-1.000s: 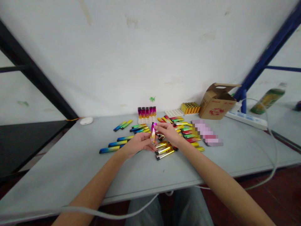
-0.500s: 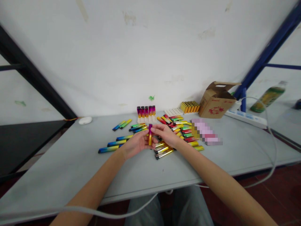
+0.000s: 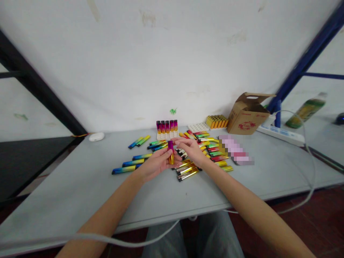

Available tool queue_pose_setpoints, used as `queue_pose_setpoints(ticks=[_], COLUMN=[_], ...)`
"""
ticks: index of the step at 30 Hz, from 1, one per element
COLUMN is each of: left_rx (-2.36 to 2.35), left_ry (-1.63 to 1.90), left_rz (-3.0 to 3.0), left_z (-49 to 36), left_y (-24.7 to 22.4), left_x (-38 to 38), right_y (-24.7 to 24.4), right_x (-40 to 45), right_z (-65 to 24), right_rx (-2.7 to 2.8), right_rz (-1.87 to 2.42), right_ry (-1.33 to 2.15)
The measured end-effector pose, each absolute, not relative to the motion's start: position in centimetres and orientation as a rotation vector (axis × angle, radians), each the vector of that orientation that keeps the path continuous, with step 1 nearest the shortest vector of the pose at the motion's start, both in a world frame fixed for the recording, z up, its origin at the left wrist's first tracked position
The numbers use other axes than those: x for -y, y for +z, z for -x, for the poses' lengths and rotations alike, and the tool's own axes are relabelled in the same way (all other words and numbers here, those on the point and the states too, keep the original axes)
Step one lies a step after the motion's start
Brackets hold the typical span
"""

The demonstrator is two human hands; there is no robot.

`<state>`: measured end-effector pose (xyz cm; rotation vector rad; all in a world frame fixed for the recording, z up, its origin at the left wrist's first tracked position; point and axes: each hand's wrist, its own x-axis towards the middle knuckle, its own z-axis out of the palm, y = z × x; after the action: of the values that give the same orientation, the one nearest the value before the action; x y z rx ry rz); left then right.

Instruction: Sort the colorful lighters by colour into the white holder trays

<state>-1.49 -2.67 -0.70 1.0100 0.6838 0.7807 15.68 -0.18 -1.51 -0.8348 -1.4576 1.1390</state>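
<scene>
My left hand point(image 3: 158, 161) is closed around a purple-and-gold lighter point(image 3: 171, 153), which it holds nearly upright over the table. My right hand point(image 3: 189, 147) is just to the right of the lighter's top, its fingers apart and holding nothing I can make out. Whether a fingertip touches the lighter is unclear. Behind the hands, several purple lighters with black tops point(image 3: 167, 126) stand in a row in a white holed tray point(image 3: 162, 137). Blue-and-yellow lighters point(image 3: 133, 162) lie to the left of my left hand. Silver-and-gold lighters point(image 3: 187, 173) lie under and in front of my right hand.
Further right lie mixed red, green and yellow lighters point(image 3: 217, 153) and a blurred pink item point(image 3: 236, 148). At the back are another white tray point(image 3: 198, 127), yellow cylinders point(image 3: 217, 122), a cardboard box point(image 3: 247, 118) and a power strip point(image 3: 285, 134). A white case point(image 3: 96, 137) is at left.
My right hand has let go of the lighter's upper part and shifted slightly right, its fingers loosened. The left hand still holds the lighter, which has moved a little left.
</scene>
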Motion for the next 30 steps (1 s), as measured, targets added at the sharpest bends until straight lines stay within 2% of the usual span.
queue_pose_setpoints(ticks=[10,21,30], left_rx=[-0.783,-0.861,-0.841], left_ry=[0.843,0.853,0.873], left_rz=[-1.063,-1.123,-1.144], left_z=[1.2,1.0,1.0], left_y=[-1.3,-1.1,-1.5], left_x=[2.3,2.5,2.3], right_y=[-2.0,-2.5,-2.8], right_x=[0.0,-0.1,0.1], right_z=[-15.7,-15.7,-15.4], right_rx=[1.592,1.583,1.583], right_rz=[0.786,0.89,0.879], right_ry=[0.924,0.885,0.722])
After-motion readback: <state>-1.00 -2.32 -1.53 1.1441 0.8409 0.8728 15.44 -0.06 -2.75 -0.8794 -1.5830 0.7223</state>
